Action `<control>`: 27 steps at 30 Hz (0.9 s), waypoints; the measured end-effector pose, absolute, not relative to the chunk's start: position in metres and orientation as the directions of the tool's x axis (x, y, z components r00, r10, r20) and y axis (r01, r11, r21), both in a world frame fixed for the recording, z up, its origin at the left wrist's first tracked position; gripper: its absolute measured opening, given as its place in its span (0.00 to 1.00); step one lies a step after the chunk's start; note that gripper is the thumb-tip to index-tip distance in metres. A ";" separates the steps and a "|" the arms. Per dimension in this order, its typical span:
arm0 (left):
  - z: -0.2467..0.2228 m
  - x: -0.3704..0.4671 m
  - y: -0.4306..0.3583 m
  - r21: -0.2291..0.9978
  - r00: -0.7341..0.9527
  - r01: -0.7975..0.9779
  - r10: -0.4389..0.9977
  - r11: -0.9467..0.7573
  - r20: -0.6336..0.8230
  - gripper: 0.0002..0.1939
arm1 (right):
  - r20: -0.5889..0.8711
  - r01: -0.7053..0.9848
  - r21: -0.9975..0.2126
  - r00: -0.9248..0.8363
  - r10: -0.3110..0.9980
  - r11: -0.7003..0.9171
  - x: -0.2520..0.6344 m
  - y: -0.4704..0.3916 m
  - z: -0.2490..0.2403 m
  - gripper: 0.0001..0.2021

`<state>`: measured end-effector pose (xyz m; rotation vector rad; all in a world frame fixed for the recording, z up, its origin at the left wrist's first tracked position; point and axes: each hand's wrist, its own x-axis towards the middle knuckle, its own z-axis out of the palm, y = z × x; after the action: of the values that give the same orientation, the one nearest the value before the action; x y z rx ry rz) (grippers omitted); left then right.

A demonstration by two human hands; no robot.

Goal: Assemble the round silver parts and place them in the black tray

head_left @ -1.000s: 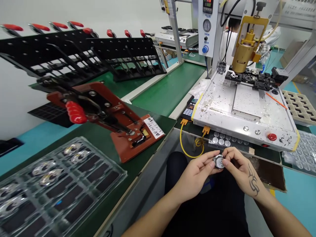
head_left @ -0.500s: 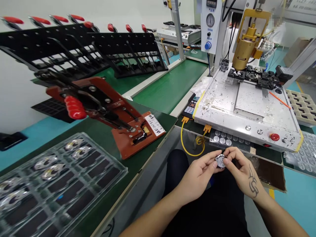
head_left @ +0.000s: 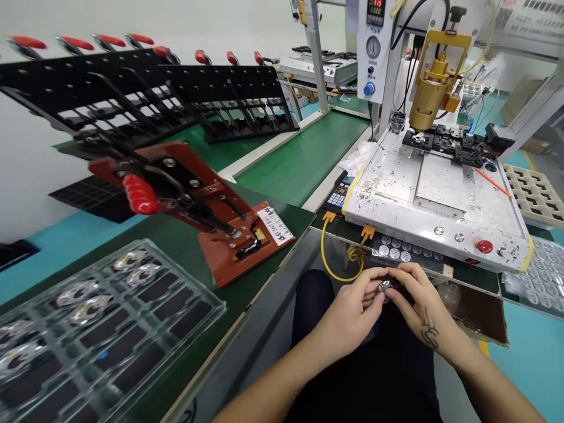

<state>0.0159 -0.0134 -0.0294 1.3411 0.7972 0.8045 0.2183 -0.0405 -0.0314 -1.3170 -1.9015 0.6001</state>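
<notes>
Low in front of my lap, my left hand pinches a small round metal part with a shiny silver rim. Over its right side, the fingers and thumb of my right hand close on the same part. Fingers cover much of it, so its face hardly shows. At the lower left lies a clear plastic tray with dark pockets, several of which hold shiny silver parts. Behind the tray, an orange-brown clamp fixture with a red handle stands on the dark green table.
A white bench machine with a gold dispensing head stands at the right. Sheets of round stickers lie at its front edge. A yellow cable loops down near my knee. Black racks with red handles stand at the back left.
The round part has tipped, so its pale marked face is largely out of sight and the shiny rim shows. My right hand has shifted left and curled further over it.
</notes>
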 end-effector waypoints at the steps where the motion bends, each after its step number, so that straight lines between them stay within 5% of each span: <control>1: -0.026 0.013 -0.011 0.999 0.516 -0.012 0.856 0.031 -0.020 0.21 | 0.331 0.572 -0.717 -0.225 0.916 0.399 0.219 -0.038 -0.030 0.13; 4: -0.018 0.008 -0.006 1.000 0.464 -0.017 0.885 -0.026 0.031 0.25 | 0.338 0.469 -0.799 -0.169 0.926 0.377 0.218 -0.031 -0.024 0.04; 8: -0.015 0.010 -0.005 0.987 0.344 -0.148 0.939 0.071 -0.016 0.23 | 0.062 0.117 -0.991 -0.034 0.998 0.065 0.206 -0.025 -0.024 0.14; 13: -0.015 0.009 -0.008 0.977 0.365 -0.156 0.928 0.145 -0.079 0.13 | -0.084 -0.129 -0.987 -0.066 0.994 -0.092 0.191 -0.023 -0.032 0.19; 19: -0.007 -0.003 -0.008 0.986 0.367 -0.106 0.927 0.131 -0.084 0.16 | 0.188 0.145 -0.962 -0.270 0.944 0.233 0.203 -0.017 -0.020 0.22; 23: 0.002 -0.009 -0.008 0.990 0.356 -0.056 0.929 0.129 -0.101 0.16 | 0.361 0.387 -0.701 -0.533 0.765 0.599 0.214 -0.006 -0.008 0.24; 27: 0.006 -0.014 -0.012 0.995 0.345 -0.018 0.935 0.095 -0.083 0.15 | 0.432 0.419 -0.548 -0.599 0.674 0.724 0.210 0.002 0.000 0.26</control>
<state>-0.0140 -0.0115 0.0058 1.2649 0.9662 0.9014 0.2102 0.0015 -0.0003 -0.8237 -2.2914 0.5248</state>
